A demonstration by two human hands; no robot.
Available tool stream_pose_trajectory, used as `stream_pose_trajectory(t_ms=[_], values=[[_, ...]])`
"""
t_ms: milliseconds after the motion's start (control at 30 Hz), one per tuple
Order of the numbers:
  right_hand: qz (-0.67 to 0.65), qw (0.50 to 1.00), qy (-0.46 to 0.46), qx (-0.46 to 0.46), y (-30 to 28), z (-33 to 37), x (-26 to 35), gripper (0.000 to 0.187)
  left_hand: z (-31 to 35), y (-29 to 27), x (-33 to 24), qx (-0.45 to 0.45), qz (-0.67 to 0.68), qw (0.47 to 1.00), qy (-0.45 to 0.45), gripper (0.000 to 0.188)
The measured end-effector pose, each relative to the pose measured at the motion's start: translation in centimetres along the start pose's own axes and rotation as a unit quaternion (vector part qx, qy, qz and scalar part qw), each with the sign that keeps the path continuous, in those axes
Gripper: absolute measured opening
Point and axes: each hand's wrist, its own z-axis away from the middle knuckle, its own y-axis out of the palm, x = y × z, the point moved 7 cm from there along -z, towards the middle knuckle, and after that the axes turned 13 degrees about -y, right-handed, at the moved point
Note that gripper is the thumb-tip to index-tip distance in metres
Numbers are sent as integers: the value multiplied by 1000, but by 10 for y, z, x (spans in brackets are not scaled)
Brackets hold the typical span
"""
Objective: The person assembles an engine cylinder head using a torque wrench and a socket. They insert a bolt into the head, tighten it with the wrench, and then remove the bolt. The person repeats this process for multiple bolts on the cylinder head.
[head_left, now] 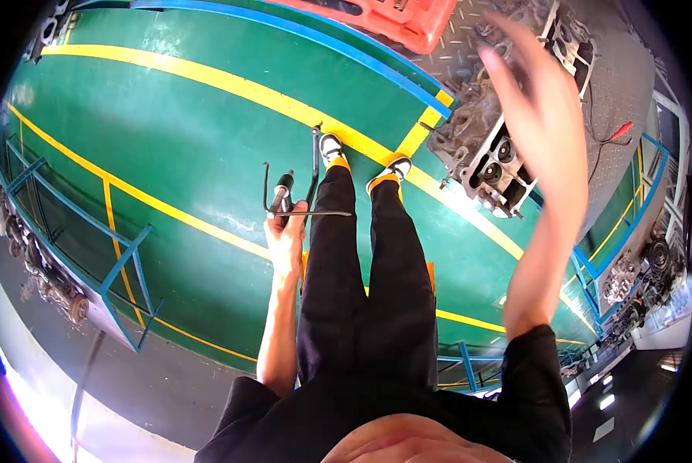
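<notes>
My left hand (286, 241) is closed around a tool made of dark bent metal rods (314, 166) with a cylindrical piece at its middle, held in front of my left leg. My right hand (543, 104) is raised over an engine cylinder head (469, 127) at the right. Its fingers are stretched out and apart, smeared by motion, and nothing shows in them. Hand and forearm hide part of the cylinder head. Whether the hand touches the metal, I cannot tell. Round dark valve parts (499, 157) show at the head's near end.
The cylinder head lies on a patterned metal tabletop (620, 77) with a blue edge (300, 27). A red plastic case (408, 23) sits at the far side. A red-ended cable (620, 131) lies at right. Blue-framed stands (122, 270) with metal parts flank the green floor (192, 147).
</notes>
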Motion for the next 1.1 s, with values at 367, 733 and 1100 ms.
stream_pose_trajectory(t_ms=[367, 733, 1100], values=[[94, 953, -208, 201, 175, -188, 10, 47, -10, -66, 17, -68, 102, 992, -6, 25], [38, 930, -349, 113, 180, -183, -2, 23, -22, -82, 35, -57, 110, 991, -55, 20], [26, 884, -306, 351, 181, -257, 6, 34, -10, -48, 31, -22, 122, 991, -57, 27]])
